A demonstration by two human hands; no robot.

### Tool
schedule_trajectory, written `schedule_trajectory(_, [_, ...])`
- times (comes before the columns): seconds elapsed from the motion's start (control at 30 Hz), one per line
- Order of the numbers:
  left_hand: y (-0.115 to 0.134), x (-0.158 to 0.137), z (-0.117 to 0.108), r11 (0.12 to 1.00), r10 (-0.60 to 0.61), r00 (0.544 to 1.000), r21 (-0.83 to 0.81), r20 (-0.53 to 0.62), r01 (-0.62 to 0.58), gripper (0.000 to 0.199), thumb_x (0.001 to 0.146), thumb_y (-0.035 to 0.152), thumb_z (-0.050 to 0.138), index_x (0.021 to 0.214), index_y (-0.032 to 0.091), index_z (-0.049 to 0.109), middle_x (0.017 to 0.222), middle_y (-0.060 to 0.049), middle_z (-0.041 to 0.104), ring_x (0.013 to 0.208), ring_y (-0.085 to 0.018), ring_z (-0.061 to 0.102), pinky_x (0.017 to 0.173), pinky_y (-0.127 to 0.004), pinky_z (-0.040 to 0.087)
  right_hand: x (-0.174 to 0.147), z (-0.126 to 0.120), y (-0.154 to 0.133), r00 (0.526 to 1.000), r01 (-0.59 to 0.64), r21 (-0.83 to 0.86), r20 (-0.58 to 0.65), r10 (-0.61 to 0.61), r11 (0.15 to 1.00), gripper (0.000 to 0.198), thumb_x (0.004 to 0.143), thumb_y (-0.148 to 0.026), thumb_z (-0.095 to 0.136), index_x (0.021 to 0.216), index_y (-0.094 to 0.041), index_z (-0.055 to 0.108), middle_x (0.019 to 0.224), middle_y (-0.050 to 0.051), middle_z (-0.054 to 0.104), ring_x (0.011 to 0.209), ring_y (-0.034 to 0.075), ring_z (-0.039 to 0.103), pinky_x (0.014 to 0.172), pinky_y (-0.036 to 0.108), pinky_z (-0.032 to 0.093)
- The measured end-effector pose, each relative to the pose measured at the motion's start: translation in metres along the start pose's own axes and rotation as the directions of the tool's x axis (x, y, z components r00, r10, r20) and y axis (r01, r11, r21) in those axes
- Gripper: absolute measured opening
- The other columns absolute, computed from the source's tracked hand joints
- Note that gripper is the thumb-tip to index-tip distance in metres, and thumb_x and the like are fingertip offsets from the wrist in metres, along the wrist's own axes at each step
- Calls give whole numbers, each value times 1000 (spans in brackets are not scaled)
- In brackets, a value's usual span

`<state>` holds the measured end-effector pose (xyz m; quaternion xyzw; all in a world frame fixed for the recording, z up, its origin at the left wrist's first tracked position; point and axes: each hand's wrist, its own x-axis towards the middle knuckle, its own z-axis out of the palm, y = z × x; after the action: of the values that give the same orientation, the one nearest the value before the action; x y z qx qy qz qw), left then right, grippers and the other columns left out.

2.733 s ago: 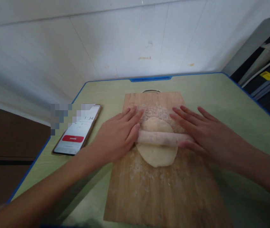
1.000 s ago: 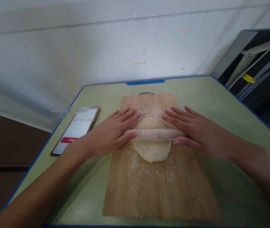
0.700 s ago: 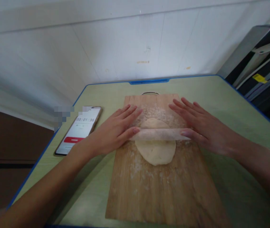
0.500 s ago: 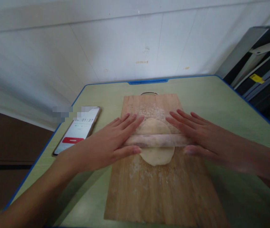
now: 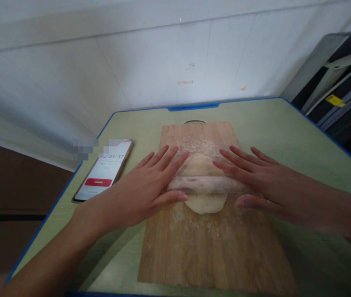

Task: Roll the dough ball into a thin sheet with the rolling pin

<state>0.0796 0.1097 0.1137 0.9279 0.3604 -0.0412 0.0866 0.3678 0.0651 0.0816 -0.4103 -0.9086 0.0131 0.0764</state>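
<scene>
resting with fingers spread wide, the left hand [image 5: 146, 187] and right hand [image 5: 260, 181] cover the two ends of a rolling pin [image 5: 204, 185], which lies across flat dough [image 5: 206, 203] on a floured board [image 5: 214, 255], right of a phone [image 5: 106, 169].

Rolling pin [image 5: 205, 185] across dough [image 5: 205, 203]

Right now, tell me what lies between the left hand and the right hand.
In the head view, the rolling pin spans the stretch between the left hand and the right hand, lying across flattened dough on the wooden board.
</scene>
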Motion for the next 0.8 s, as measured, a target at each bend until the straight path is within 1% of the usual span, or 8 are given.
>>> schedule_trajectory(0.1, [-4, 11, 4, 998, -66, 990, 12, -123, 68, 79, 94, 64, 3, 151, 12, 21, 158, -12, 25, 147, -26, 17, 117, -47, 20, 13, 4, 1, 982, -157, -28, -114, 153, 987, 68, 96, -59, 16, 145, -16, 39, 152, 13, 36, 142, 29, 25, 111, 57, 27])
schedule_trajectory(0.17, [-10, 18, 5, 994, -113, 981, -9, -160, 113, 76, 96, 59, 4, 151, 10, 21, 159, -12, 22, 147, -26, 15, 118, -48, 18, 22, 7, 6, 958, -237, -40, -172, 227, 971, 71, 97, -57, 12, 142, -11, 43, 152, 18, 35, 142, 32, 26, 109, 61, 28])
schedule_trajectory(0.23, [-13, 18, 2, 994, -105, 991, -40, -81, 102, 75, 96, 59, 6, 151, 9, 19, 160, -13, 18, 148, -26, 13, 118, -48, 17, 22, 9, 7, 968, -209, -53, -156, 198, 977, 70, 97, -55, 14, 144, -11, 40, 152, 19, 34, 141, 32, 25, 108, 61, 30])
schedule_trajectory(0.37, [-3, 2, -4, 998, 4, 996, -59, 93, 1, 79, 93, 67, 9, 153, 17, 15, 160, -9, 14, 148, -25, 10, 118, -48, 18, 8, 8, -2, 997, -30, -74, -69, 25, 997, 69, 96, -59, 22, 148, -15, 32, 150, 14, 39, 139, 29, 33, 107, 55, 36])
schedule_trajectory(0.47, [3, -1, -1, 999, -39, 999, -1, 10, 39, 79, 92, 68, 7, 152, 18, 18, 160, -10, 18, 148, -27, 11, 117, -51, 18, 8, 7, -7, 993, -68, -95, -107, 58, 993, 67, 96, -59, 21, 146, -18, 38, 148, 13, 43, 137, 30, 37, 106, 56, 38])
schedule_trajectory(0.6, [-1, 14, 4, 988, -148, 979, 28, -136, 154, 76, 95, 62, 5, 150, 14, 25, 159, -12, 23, 147, -30, 13, 117, -53, 17, 25, 5, -1, 973, -191, -71, -144, 180, 979, 78, 95, -61, 8, 140, -11, 47, 145, 19, 46, 136, 33, 37, 105, 59, 35])
schedule_trajectory(0.7, [-3, 13, 2, 990, -142, 988, 15, -61, 143, 77, 94, 64, 7, 151, 15, 22, 160, -12, 18, 147, -30, 11, 116, -54, 18, 22, 2, -2, 981, -169, -34, -107, 164, 985, 75, 95, -60, 11, 142, -12, 45, 146, 18, 45, 137, 32, 36, 107, 58, 34])
schedule_trajectory(0.8, [5, 3, -1, 995, -99, 995, 14, 10, 99, 81, 92, 69, 9, 152, 16, 18, 160, -12, 17, 147, -30, 12, 116, -54, 20, 6, 0, -9, 994, -70, -42, -90, 66, 997, 68, 96, -59, 25, 149, -18, 31, 152, 12, 37, 141, 28, 30, 109, 55, 33])
